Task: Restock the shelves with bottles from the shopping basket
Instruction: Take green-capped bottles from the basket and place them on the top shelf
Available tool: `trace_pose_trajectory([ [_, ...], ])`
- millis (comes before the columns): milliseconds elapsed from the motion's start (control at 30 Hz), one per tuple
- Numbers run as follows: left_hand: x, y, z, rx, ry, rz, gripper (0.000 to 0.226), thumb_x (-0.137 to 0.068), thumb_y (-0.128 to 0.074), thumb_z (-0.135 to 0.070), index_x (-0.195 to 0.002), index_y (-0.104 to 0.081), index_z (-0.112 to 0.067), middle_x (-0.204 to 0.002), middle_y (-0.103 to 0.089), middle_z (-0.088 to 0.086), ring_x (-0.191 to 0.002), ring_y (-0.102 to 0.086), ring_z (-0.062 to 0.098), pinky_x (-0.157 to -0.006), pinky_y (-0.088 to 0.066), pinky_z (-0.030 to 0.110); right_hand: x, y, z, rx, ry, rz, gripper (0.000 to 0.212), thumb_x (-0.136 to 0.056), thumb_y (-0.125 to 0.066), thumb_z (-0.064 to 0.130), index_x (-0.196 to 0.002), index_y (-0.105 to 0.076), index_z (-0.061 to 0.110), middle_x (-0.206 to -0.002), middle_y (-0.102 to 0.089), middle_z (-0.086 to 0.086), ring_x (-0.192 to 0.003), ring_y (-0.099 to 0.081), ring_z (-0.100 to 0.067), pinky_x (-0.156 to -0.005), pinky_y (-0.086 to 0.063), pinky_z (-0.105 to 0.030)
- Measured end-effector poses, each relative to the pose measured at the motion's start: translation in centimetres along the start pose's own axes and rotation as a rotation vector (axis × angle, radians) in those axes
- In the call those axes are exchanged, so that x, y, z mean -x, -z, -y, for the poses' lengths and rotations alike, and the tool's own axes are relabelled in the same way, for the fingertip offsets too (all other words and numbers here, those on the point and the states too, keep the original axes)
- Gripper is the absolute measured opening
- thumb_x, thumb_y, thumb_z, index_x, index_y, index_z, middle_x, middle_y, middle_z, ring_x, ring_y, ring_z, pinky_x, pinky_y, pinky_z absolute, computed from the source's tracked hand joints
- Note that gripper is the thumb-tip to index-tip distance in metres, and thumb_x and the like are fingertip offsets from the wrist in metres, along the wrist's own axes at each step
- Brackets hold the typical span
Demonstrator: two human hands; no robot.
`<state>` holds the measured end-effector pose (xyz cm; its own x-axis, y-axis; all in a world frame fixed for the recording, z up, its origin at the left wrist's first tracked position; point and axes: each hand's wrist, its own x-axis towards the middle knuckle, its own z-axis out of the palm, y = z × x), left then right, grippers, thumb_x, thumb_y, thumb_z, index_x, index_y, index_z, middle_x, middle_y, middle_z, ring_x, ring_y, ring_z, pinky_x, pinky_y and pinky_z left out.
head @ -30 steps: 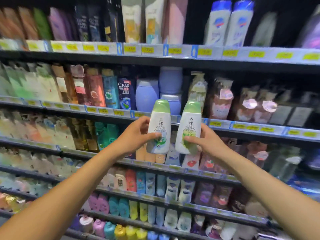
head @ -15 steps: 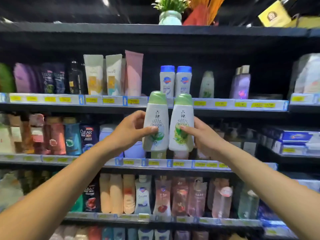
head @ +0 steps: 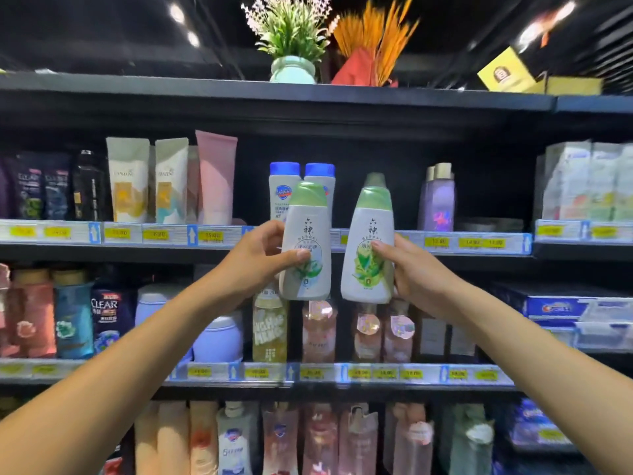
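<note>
Left hand (head: 260, 265) grips bottle (head: 306, 248); right hand (head: 416, 272) grips second bottle (head: 368, 248).

The left bottle (head: 308, 217) and the right bottle (head: 370, 217) are coloured white, capped in pale green and printed with green leaves and black characters. The white bottles (head: 282, 192) behind are capped in blue, and the price tags (head: 438, 241) are coloured yellow.

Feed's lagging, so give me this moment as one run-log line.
left hand: grips left bottle | right hand: grips right bottle | bottles: upright, apart, in front of shelf, not yet set down
</note>
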<state>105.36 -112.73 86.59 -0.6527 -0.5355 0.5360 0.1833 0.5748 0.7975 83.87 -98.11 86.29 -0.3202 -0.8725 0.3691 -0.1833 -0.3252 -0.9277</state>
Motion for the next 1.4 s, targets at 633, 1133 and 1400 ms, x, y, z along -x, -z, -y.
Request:
trace_pose_trajectory([
  [633, -4.1, -0.4, 1.4, 0.017, 0.003, -0.041, 0.052, -0.081, -0.076, -0.029, -0.128, -0.06, -0.016, -0.121, -0.076, -0.001, -0.111, -0.073, 0.02, -0.1, -0.057, 0.051, -6.9, 6.6, 7.4, 0.203, 0.359, -0.138, 0.033, -0.104, -0.057, 0.025, -0.135, -0.059, 0.015, -0.121, -0.074, -0.004, -0.109, -0.073, -0.02, -0.089, -0.061, -0.039],
  [1133, -4.2, 0.8, 1.7, 0.004, -0.007, -0.044, 0.053, -0.081, -0.077, -0.029, -0.13, -0.06, -0.016, -0.123, -0.075, 0.0, -0.114, -0.072, 0.02, -0.101, -0.056, 0.053, -10.8, 7.6, 4.9, 0.654, 0.255, -0.244, 0.033, -0.097, -0.069, 0.028, -0.129, -0.064, 0.021, -0.116, -0.074, 0.006, -0.105, -0.071, -0.014, -0.077, -0.061, -0.036],
  [1400, -4.3, 1.3, 2.0, 0.012, -0.005, -0.03, 0.054, -0.079, -0.078, -0.031, -0.127, -0.06, -0.016, -0.121, -0.075, 0.0, -0.113, -0.072, 0.021, -0.1, -0.056, 0.055, -10.6, 7.7, 3.9, 0.716, 0.119, -0.241, 0.035, -0.097, -0.069, 0.028, -0.129, -0.058, 0.019, -0.116, -0.07, 0.006, -0.101, -0.069, -0.007, -0.073, -0.061, -0.03],
])
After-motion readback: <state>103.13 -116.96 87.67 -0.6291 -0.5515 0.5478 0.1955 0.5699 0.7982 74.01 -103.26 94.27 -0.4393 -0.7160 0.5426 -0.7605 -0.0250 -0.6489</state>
